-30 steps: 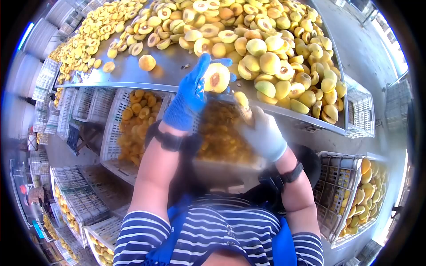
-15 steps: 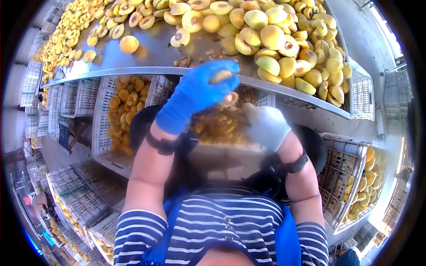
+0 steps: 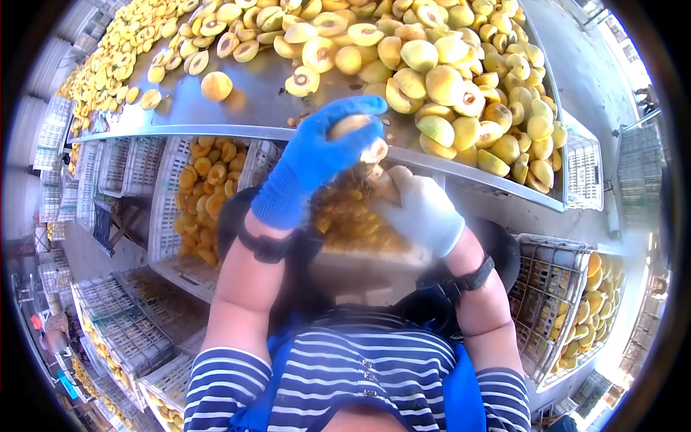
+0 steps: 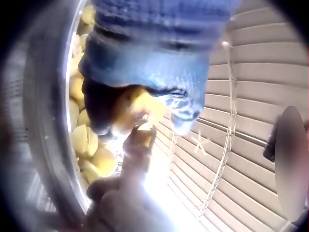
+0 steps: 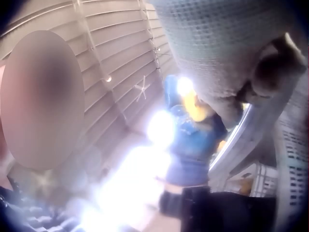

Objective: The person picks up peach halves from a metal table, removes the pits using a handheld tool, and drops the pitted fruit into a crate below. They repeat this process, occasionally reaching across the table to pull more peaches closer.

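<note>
My left hand (image 3: pixel 317 147), in a blue glove, grips a peach half (image 3: pixel 350 127) just over the table's near edge. Its fingers curl round the fruit, hiding much of it. In the left wrist view the yellow flesh (image 4: pixel 133 108) shows beneath the glove. My right hand (image 3: pixel 426 210), in a white glove, holds a short-handled tool (image 3: pixel 383 183) angled up toward the fruit. At the tool's tip is a small pale piece with a reddish middle (image 3: pixel 374 150), close against the peach. The tool's head is too blurred to make out its shape.
A metal table (image 3: pixel 266 90) carries a large heap of halved peaches (image 3: pixel 439 61). Below its edge, between the knees, stands a container of brownish-yellow pieces (image 3: pixel 353 216). White crates of peaches stand left (image 3: pixel 162 223) and right (image 3: pixel 551 302).
The left hand has turned; its fruit's cut face no longer shows. The tool, apart from the fruit a second ago, is now right at it. A cut half now lies on the table behind.
</note>
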`<state>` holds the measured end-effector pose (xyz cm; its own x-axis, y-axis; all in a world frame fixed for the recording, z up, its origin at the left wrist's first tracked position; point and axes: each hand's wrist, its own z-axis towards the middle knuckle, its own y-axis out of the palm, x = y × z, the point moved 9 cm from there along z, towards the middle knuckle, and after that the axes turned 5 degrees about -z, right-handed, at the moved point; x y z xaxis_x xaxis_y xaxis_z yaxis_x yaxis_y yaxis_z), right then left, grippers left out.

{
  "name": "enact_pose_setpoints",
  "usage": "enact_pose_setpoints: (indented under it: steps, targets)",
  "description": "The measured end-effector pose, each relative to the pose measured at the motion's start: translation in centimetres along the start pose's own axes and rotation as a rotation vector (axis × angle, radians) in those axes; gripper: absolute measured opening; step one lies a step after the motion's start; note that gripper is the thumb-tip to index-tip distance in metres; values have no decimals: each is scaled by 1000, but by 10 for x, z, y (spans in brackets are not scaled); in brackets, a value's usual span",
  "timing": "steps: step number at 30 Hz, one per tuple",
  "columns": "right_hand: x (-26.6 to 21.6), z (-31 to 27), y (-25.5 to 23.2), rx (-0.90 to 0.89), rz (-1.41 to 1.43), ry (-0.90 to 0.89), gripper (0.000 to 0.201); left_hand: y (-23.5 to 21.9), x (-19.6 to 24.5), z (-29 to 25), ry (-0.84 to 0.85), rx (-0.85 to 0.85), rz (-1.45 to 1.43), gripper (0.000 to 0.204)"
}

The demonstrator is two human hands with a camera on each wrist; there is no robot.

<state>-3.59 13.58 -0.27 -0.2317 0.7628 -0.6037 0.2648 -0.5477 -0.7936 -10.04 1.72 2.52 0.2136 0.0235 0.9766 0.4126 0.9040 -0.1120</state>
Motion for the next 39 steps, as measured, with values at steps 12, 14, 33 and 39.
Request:
enact_pose_setpoints:
  steps: [12, 14, 33, 39]
  targets:
    - [13, -9, 9, -42, -315, -46, 24, 14, -29, -15, -208, -161, 187, 43]
    - [7, -9, 1, -34, -250, -25, 26, 12, -38, -17, -302, -142, 119, 43]
    - [-5, 4, 10, 249, 265, -45, 27, 5, -38, -8, -292, 166, -606, 45]
    - [5, 4, 22, 291, 49, 63, 23, -5, -40, -6, -237, 180, -241, 53]
